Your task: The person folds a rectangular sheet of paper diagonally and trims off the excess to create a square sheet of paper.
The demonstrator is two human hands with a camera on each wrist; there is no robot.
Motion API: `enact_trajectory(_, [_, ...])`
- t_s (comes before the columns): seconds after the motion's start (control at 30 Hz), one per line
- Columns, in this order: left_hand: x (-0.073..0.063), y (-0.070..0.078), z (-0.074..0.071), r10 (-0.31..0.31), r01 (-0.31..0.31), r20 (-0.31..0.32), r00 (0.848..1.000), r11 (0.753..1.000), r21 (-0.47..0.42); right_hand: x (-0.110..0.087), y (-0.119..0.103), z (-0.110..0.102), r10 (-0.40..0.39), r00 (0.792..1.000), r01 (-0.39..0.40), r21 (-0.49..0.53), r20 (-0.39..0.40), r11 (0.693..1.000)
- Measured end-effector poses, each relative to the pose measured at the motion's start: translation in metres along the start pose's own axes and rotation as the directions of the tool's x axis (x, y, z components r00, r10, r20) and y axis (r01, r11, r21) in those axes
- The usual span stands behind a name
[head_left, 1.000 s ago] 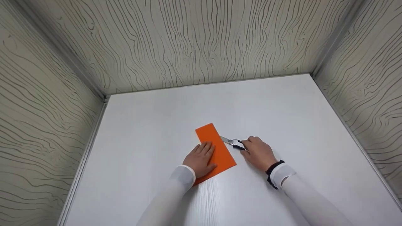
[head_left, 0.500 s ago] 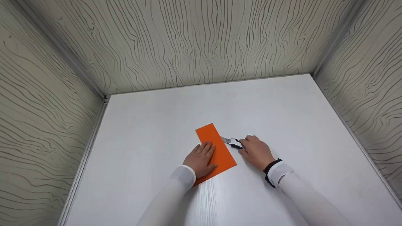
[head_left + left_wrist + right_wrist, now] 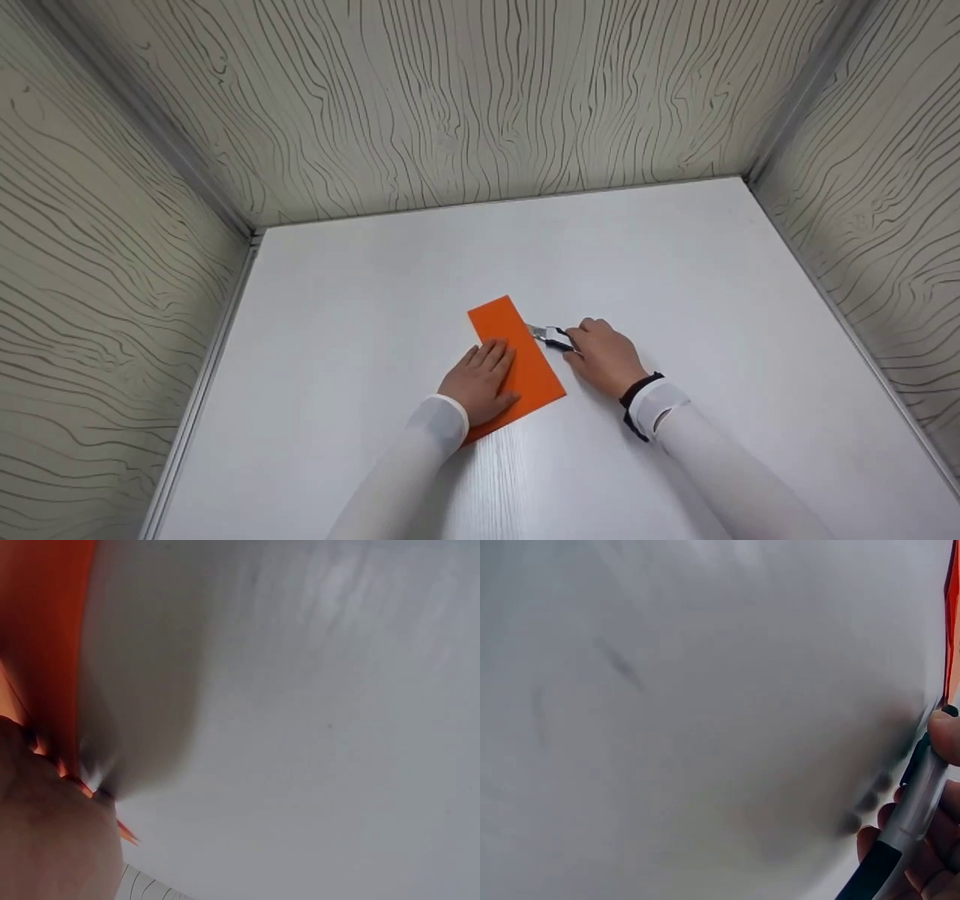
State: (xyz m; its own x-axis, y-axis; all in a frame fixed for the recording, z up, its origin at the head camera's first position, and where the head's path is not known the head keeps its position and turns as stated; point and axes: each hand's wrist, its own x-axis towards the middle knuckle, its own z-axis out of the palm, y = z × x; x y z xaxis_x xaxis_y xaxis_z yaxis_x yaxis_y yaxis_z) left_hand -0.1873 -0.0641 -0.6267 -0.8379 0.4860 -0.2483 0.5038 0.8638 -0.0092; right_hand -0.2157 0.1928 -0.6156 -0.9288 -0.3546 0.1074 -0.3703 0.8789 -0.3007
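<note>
A folded sheet of orange paper lies slanted on the white table. My left hand rests flat on it, fingers spread over its left part. To the right of the paper, my right hand grips a utility knife with a silver and black body. Its blade points left, and the tip is hidden at the paper's right edge. The right wrist view shows the knife's grey handle between thumb and curled fingers, its front end by the paper's layered edge.
The white table stretches around both hands. Wood-grain panels stand at its back and on both sides, with grey metal strips along the corners.
My right hand has slid a little left and away from me with the knife, and less of the blade shows beside the paper. The left hand and paper stay put.
</note>
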Motion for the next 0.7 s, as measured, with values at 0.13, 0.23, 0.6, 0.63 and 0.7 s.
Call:
enact_trajectory(0.13, [0.0001,0.0004,-0.0003,-0.001,0.001,0.001,1.000,1.000,-0.007,0.0013,0.0009,0.0007,0.007,1.000,-0.007,0.004,-0.008,1.000])
enact_trajectory(0.23, [-0.0006,0.0006,-0.0022,-0.003,0.003,0.008,1.000,1.000,-0.010,0.0028,0.0021,0.0012,0.011,1.000,-0.011,0.005,-0.014,1.000])
enact_trajectory(0.6, [-0.0040,0.0007,-0.0070,0.013,-0.013,0.009,1.000,1.000,-0.005,0.0066,0.0056,0.0024,0.011,0.999,-0.010,0.018,-0.038,1.000])
enact_trajectory(0.63, [-0.0040,0.0007,-0.0069,0.011,-0.011,0.009,1.000,1.000,-0.005,0.0069,0.0055,0.0025,0.012,0.999,-0.012,0.017,-0.035,1.000])
enact_trajectory(0.7, [-0.0037,0.0005,-0.0066,0.008,-0.008,0.012,1.000,1.000,-0.007,0.0077,0.0052,0.0028,0.017,0.999,-0.016,0.016,-0.030,1.000])
